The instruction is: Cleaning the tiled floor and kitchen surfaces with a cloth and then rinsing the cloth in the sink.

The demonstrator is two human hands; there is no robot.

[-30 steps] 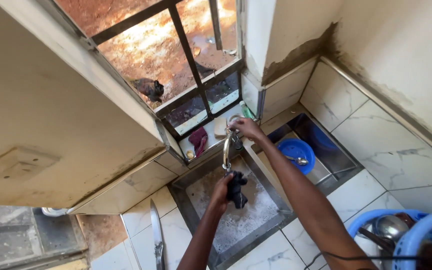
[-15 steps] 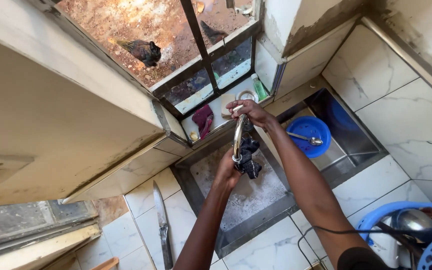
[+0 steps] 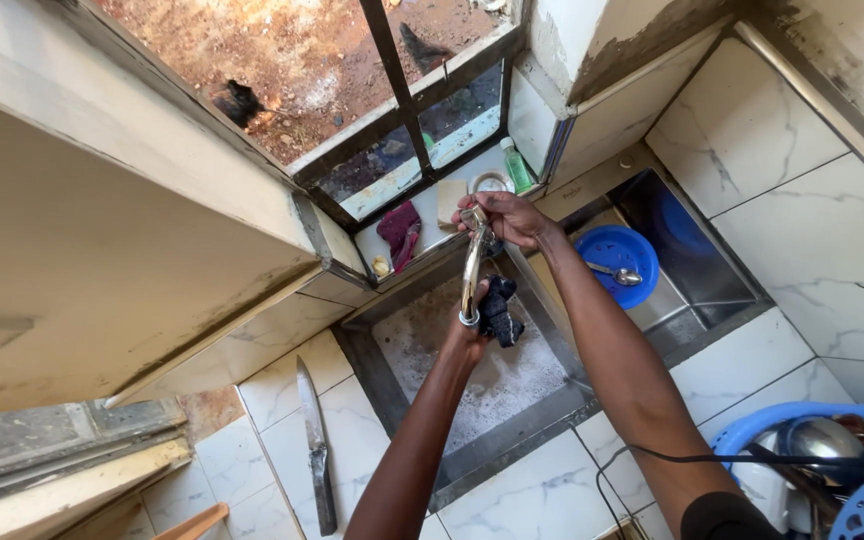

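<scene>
Marble-look tiles make up the table (image 3: 512,495), and along its near right edge a blue basket (image 3: 802,420) holds washed metal pots, set there presumably to drain. Near the left edge a knife (image 3: 314,445) lies flat, blade pointing away toward the sink, well clear of both arms.

Further in, the left basin (image 3: 422,345) carries foam across its floor. Over it the left hand (image 3: 467,335) is clenched around a dark cloth (image 3: 499,310), pressed right up against the mouth of the chrome tap (image 3: 472,270); held there, I judge, so the water falls straight onto the cloth and the run-off stays inside the basin. The right hand (image 3: 512,218) reaches past it and is closed on the top of the tap, at its base near the far rim of the sink, a grip that suits turning or steadying the spout while the other hand is busy.

In the right basin sits a blue bowl (image 3: 617,262) with a spoon (image 3: 617,273) lying in it, parked apart from the soapy side.

Beyond, on the window sill, a red rag (image 3: 399,230), a pale soap block (image 3: 449,200) and a green bottle (image 3: 517,165) stand within reach of the tap.
</scene>
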